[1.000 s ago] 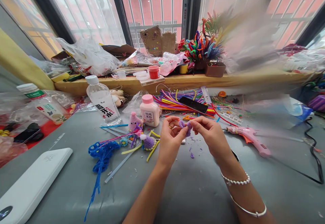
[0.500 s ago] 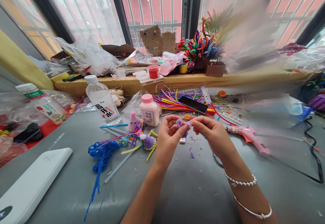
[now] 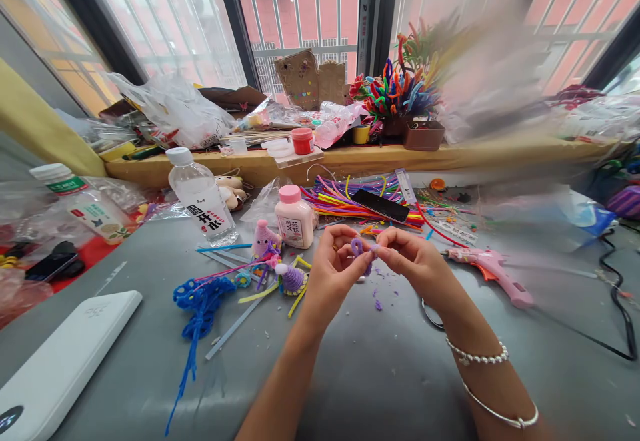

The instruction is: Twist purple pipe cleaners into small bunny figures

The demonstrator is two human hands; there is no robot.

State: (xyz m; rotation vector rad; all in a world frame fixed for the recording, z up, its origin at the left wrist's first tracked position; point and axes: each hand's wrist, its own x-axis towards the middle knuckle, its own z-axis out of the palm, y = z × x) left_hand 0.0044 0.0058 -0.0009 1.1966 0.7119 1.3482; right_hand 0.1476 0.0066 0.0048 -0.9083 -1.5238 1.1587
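A short purple pipe cleaner piece (image 3: pixel 359 248), bent into a small curl, is pinched between my two hands above the grey table (image 3: pixel 380 374). My left hand (image 3: pixel 333 271) grips it with thumb and fingers closed. My right hand (image 3: pixel 417 264) pinches its other end; that wrist wears a pearl bracelet and a silver bangle. Purple fluff scraps (image 3: pixel 379 304) lie on the table under my hands. Finished pipe cleaner figures (image 3: pixel 290 280) lie just left of my left hand.
A pink glue gun (image 3: pixel 493 273) lies right of my hands, its black cord (image 3: pixel 617 308) trailing right. A pink-capped bottle (image 3: pixel 295 218), a water bottle (image 3: pixel 203 198) and a bundle of coloured pipe cleaners (image 3: pixel 350 204) stand behind. A blue pipe cleaner tangle (image 3: pixel 200 301) and a white power bank (image 3: pixel 60 361) lie left.
Both hands have stayed in place, working the purple piece with small finger movements. My right wrist has shifted slightly right, and a metal ring on the table beneath it now shows.
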